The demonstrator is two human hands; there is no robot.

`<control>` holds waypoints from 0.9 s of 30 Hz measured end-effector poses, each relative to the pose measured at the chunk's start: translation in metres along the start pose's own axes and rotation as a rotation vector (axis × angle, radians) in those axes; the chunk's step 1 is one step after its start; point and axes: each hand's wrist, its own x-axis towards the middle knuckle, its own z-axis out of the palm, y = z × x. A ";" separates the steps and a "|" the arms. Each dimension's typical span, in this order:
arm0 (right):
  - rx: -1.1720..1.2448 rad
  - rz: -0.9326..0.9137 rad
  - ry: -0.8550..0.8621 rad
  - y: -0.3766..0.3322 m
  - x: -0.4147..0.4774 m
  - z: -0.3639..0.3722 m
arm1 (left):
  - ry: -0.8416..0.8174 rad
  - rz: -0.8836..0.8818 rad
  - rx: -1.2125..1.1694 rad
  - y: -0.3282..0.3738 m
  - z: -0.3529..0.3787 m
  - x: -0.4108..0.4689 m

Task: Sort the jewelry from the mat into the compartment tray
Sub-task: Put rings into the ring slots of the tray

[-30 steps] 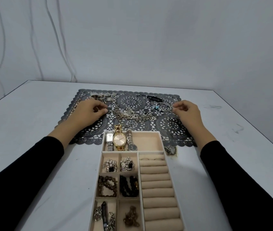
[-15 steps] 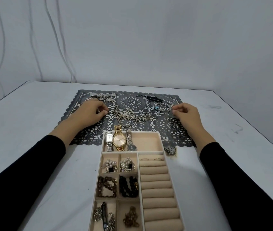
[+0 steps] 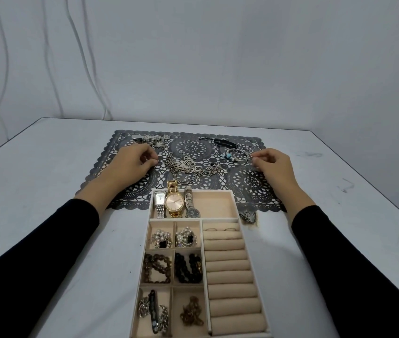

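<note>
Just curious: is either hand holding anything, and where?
Right hand pinches a thin silver hoop by its rim; left hand hides any hold under curled fingers.

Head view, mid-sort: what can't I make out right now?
All in the head view:
- What the left hand holds, if anything: curled fingers face the mat, hidden under the hand.
- Whether the right hand pinches the beaded bangle: contact too small to tell.
- Near end of the compartment tray: cut off by the bottom edge.
- The small object at the mat's near right corner: too blurred to identify.
</note>
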 end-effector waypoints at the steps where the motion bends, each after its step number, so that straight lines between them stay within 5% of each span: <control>1: 0.012 -0.001 0.000 -0.001 -0.001 0.000 | 0.013 0.004 -0.009 0.002 -0.001 -0.002; 12: 0.242 -0.019 -0.073 -0.029 -0.041 -0.010 | 0.337 -0.093 -0.461 0.031 -0.014 -0.038; 27: 0.354 -0.117 -0.345 -0.050 -0.126 -0.025 | 0.184 0.023 -0.705 0.096 -0.026 -0.106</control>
